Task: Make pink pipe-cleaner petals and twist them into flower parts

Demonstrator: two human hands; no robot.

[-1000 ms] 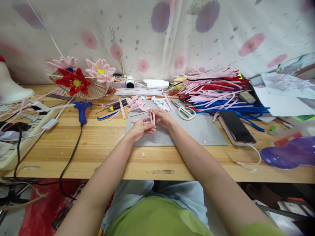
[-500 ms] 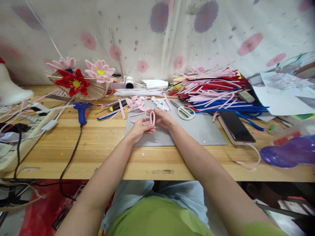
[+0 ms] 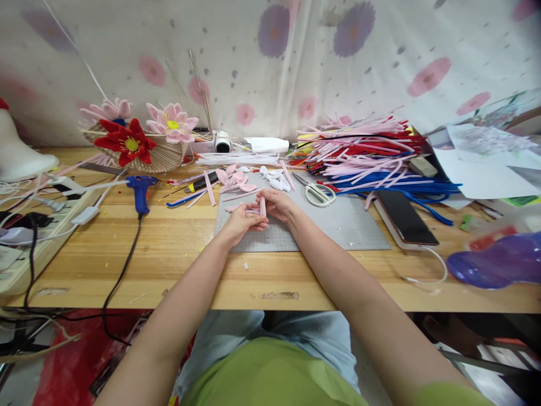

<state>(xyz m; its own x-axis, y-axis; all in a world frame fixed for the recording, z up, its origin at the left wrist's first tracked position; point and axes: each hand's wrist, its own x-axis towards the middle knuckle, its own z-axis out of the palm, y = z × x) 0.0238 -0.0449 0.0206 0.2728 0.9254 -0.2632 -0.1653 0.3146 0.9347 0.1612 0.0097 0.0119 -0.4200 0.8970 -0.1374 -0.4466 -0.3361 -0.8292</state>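
Note:
Between my two hands is a pink pipe cleaner [image 3: 262,206], folded into a narrow upright loop. My left hand [image 3: 246,221] pinches its lower part, with the fingers closed. At the upper end the fingertips of my right hand [image 3: 276,204] press on the same loop. Both hands hover over the grey cutting mat [image 3: 321,231]. Behind them lie several finished pink petals [image 3: 236,181] and white petals [image 3: 276,179], made of bent pipe cleaner. Scissors [image 3: 316,193] with pale handles rest on the mat to the right of my right hand.
At the left are a blue glue gun [image 3: 142,192] with its cord and a power strip [image 3: 46,242]. Fuzzy flowers [image 3: 131,144] stand behind it. A heap of pipe cleaners [image 3: 359,146] fills the back right, near a phone [image 3: 408,217] and a purple object [image 3: 499,259].
The pink loop between my hands has narrowed from an open oval to a nearly closed strip. My right fingers have shifted slightly onto it.

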